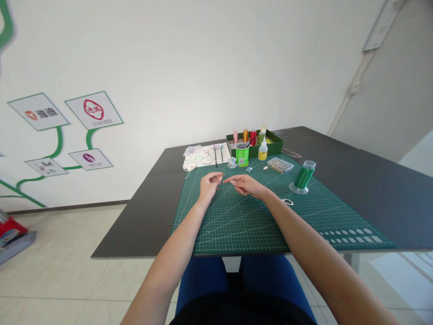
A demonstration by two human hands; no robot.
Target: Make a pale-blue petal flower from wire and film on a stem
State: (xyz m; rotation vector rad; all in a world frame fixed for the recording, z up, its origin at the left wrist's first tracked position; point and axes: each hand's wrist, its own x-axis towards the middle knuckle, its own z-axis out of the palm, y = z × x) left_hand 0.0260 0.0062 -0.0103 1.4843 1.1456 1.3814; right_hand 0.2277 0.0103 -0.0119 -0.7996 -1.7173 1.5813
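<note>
Mat (237, 221) likely shields table (149, 203) from handwork, left hand (209, 184) nearly pinched, right hand (245, 184) half-curled, any hold unclear.

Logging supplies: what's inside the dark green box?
A pink spool, gold spool and red spool show, among other items. The box wall, the green can and the bottle hide anything lower.

Beyond the fingers (233, 179), the green can (242, 155), glue bottle (262, 151) and green box (275, 148) are standing close together, blocking a straight forward reach. The thread spool (304, 176) is rising on the right, with the clear case (280, 165) lying lower near it. The cutting mat (233, 221) is leaving a flat passage between the forearms (179, 246), and the tabletop (145, 207) is offering room at left.
</note>
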